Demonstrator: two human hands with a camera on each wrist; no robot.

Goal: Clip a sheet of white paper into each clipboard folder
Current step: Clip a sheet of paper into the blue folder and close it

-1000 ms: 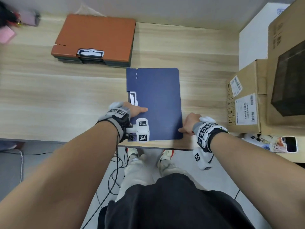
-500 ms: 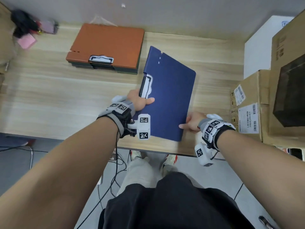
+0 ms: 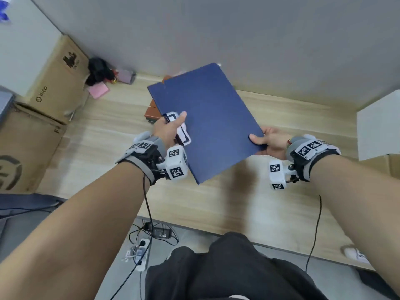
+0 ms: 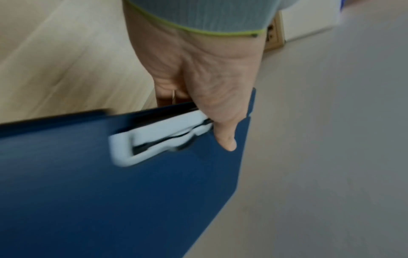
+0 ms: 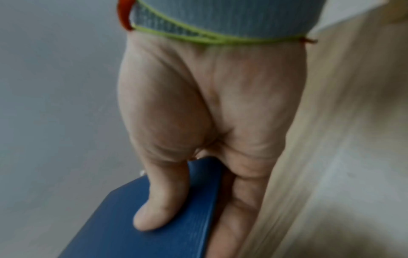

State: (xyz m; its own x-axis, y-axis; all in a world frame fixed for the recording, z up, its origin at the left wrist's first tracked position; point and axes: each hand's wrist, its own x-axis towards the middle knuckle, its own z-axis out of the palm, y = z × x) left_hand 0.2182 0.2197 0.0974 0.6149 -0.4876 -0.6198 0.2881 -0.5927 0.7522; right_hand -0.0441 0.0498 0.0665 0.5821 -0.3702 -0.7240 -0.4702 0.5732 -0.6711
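Observation:
A closed blue clipboard folder (image 3: pixel 207 122) is lifted off the wooden desk (image 3: pixel 249 204) and tilted, its far corner raised toward the wall. My left hand (image 3: pixel 171 128) grips its left edge, thumb on the white clip (image 3: pixel 180 128); the left wrist view shows the thumb beside the white clip (image 4: pixel 159 139) on the blue cover (image 4: pixel 110 200). My right hand (image 3: pixel 267 141) pinches the near right corner, with the thumb on top of the blue cover (image 5: pixel 159 218) and fingers beneath. An orange clipboard folder (image 3: pixel 152 111) lies behind, mostly hidden by the blue one. No white paper shows.
Cardboard boxes (image 3: pixel 54 83) stand at the left of the desk, with a black object (image 3: pixel 98 70) and a pink pad (image 3: pixel 98 90) near the wall. A white box (image 3: pixel 378 126) sits at the right. Cables and a power strip (image 3: pixel 138 254) lie on the floor.
The blue folder went from lying flat on the desk to being lifted and tilted up in both hands. My head has turned left, so the left-hand boxes now show.

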